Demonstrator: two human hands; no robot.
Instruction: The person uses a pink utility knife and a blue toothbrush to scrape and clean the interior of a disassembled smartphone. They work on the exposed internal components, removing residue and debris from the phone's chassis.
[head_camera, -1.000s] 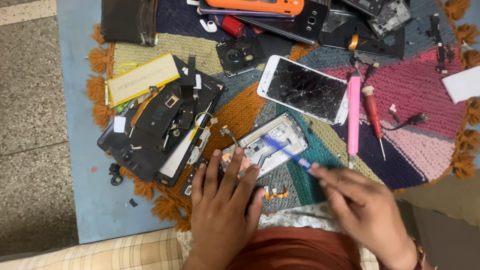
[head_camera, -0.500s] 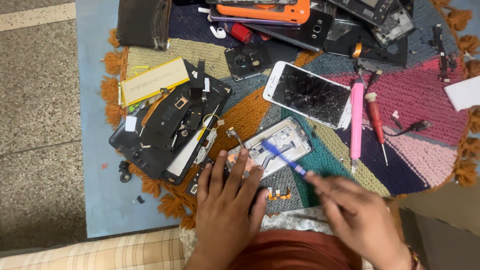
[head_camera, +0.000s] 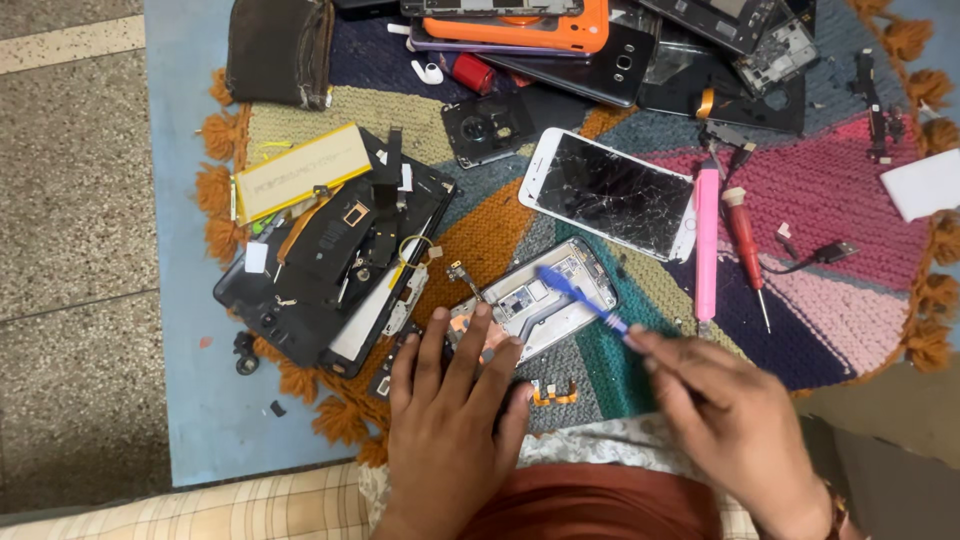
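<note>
Vs earlier frame: blue tool (head_camera: 582, 298) tip now further in over the open phone (head_camera: 540, 300), R hand (head_camera: 735, 420) barely shifted, L hand (head_camera: 450, 425) same spot. Step in hand, by my read, is prying/lifting a part inside the phone, which lies mid-rug (head_camera: 830, 200) just below the cracked phone (head_camera: 610, 193); best w/ light leverage, shallow angle, L hand pressing firm so the frame doesn't skid. L hand flat, fingers spread wide on phone's near end, holding nothing; R hand pinched narrow on tool's rear end, wrist low, approaching from right.
</note>
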